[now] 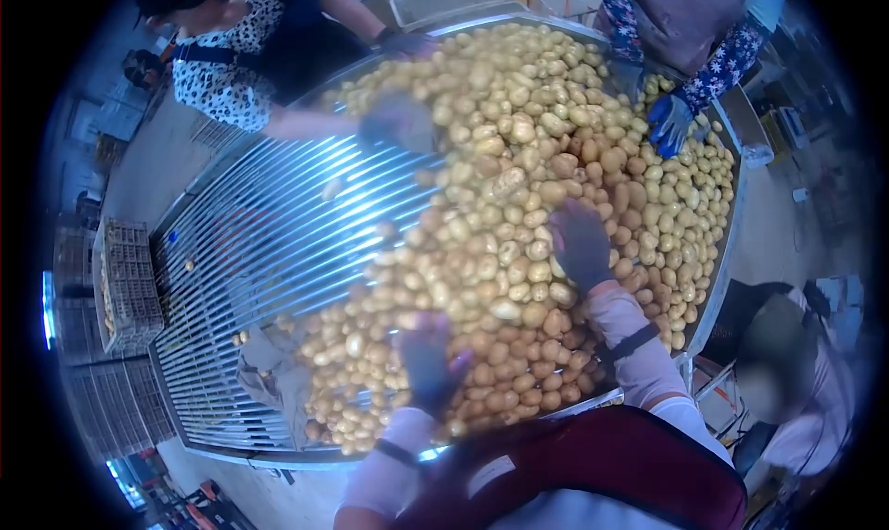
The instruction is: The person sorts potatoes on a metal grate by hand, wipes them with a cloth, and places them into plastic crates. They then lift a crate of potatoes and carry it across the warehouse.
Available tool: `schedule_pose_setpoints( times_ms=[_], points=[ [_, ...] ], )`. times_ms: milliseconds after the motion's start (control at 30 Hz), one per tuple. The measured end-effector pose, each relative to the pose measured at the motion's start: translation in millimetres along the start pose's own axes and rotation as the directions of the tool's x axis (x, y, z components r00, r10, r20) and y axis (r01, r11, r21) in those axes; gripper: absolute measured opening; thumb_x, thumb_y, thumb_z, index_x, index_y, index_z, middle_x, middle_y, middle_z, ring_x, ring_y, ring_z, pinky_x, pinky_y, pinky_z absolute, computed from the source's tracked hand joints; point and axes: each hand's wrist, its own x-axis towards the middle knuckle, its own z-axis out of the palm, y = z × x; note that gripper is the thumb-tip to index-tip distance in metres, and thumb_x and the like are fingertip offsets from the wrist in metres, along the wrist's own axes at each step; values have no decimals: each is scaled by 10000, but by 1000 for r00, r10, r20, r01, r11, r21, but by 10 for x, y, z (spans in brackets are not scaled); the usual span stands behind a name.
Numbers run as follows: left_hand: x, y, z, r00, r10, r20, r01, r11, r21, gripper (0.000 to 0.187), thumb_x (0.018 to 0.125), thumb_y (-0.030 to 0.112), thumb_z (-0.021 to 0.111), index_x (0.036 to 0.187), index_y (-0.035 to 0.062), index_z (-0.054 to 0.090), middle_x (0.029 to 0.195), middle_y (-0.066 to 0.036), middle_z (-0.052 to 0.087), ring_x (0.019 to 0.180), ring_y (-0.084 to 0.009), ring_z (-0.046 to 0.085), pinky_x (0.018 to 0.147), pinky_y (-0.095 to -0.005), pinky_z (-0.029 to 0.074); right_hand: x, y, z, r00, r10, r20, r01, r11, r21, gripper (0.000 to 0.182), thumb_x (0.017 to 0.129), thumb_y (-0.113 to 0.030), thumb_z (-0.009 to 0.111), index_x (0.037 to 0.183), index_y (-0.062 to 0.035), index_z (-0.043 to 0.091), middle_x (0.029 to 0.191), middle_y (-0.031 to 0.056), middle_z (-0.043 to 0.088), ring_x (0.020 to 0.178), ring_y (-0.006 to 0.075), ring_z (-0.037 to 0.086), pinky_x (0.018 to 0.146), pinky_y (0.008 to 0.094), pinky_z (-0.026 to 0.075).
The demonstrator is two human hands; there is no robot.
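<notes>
A broad tabletop of parallel metal bars within a raised metal rim fills the middle of the view, its bars bare and shining on the left. Potatoes cover its middle and right side in a deep heap, some browner than the pale yellow ones around them. The gloved left hand is at the near part of the heap, thumb and fingers apart, slightly blurred; the gloved right hand lies palm down on the potatoes farther in, and whether its fingers close on any cannot be told. A crumpled grey cloth rests near the near left edge. Two co-workers reach over the far side with gloved hands, and another person is beyond the right edge. Slatted crates stand on the left, and pale floor shows around the tabletop.
</notes>
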Motion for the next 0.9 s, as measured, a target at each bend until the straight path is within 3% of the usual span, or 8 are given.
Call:
schedule_pose_setpoints(
  times_ms=[100,200,333,433,567,700,800,900],
  points=[
    [-59,409,-426,980,141,144,-116,979,-167,612,854,401,671,1368,110,512,1360,-193,508,1276,-395,454,1067,-539,329,161,-17,-126,975,11,221,-8,1000,-12,214,841,-196,642,1041,-123,631,1033,86,621,1013,310,580,1018,479,392],
    [-78,413,-412,943,286,-171,-331,859,-391,485,879,337,651,1283,81,575,1196,-158,614,1149,-372,552,995,-484,421,142,87,22,963,66,262,-44,995,-86,234,836,-218,644,1044,-112,628,1017,99,616,1006,310,574,978,483,404],
    [396,104,-737,894,-84,-441,-196,810,-553,374,885,256,652,1213,77,627,1101,-157,642,1069,-353,591,952,-452,457,-75,47,36,981,114,158,-127,989,71,241,833,-174,647,1057,-87,617,999,116,607,970,332,575,932,471,423],
    [959,-171,-734,834,-105,-542,-224,833,-505,351,872,226,668,1190,80,639,1113,-151,644,1079,-338,592,948,-452,456,-208,-301,-198,991,134,-1,-130,961,245,242,843,-136,633,1076,-72,614,999,129,610,951,340,579,901,451,443],
    [1365,70,-522,783,251,-569,-404,901,-158,359,850,205,679,1187,85,640,1060,-138,638,1022,-329,596,904,-447,463,-455,-409,-241,975,191,113,-217,922,320,212,881,-130,590,1078,-57,623,996,139,619,935,345,583,851,443,456],
    [1245,450,-413,858,179,-481,-307,930,-203,363,832,218,691,1174,105,643,965,-130,605,923,-329,582,842,-462,458,-349,-363,-174,967,205,153,-242,926,290,199,920,-125,546,1080,-42,632,993,150,628,920,350,586,802,436,470],
    [1209,477,-478,858,256,-444,-361,917,-169,336,859,290,660,1133,96,645,935,-120,591,882,-325,569,812,-460,455,48,-614,-191,999,38,-10,-34,963,266,313,843,-52,605,1153,-84,631,1044,123,636,969,322,612,838,399,503],
    [1107,524,-268,847,313,-430,-416,893,-170,330,880,312,625,1120,86,642,953,-109,598,875,-316,571,790,-444,454,481,-1182,-155,964,-256,70,189,847,497,291,856,-106,597,1142,-123,650,1049,92,644,960,304,630,829,415,514]
  ],
)
